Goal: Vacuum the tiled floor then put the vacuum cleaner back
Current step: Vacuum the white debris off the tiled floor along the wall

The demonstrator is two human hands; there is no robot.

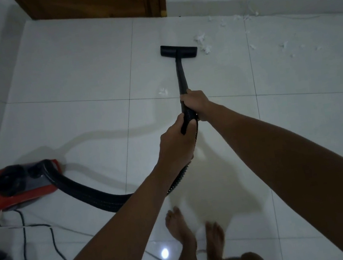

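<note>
both hands were wrapped on the wand (181, 77), right hand (195, 104) higher up and nearer the floor head (178, 49), left hand (175, 142) behind it, wand pointing straight ahead with the paper scraps (203, 42) just right of the head, toward the far wall.

Single head view: we look forward and steeply down, from standing height, at the glossy white tiled floor (74, 82).
</note>
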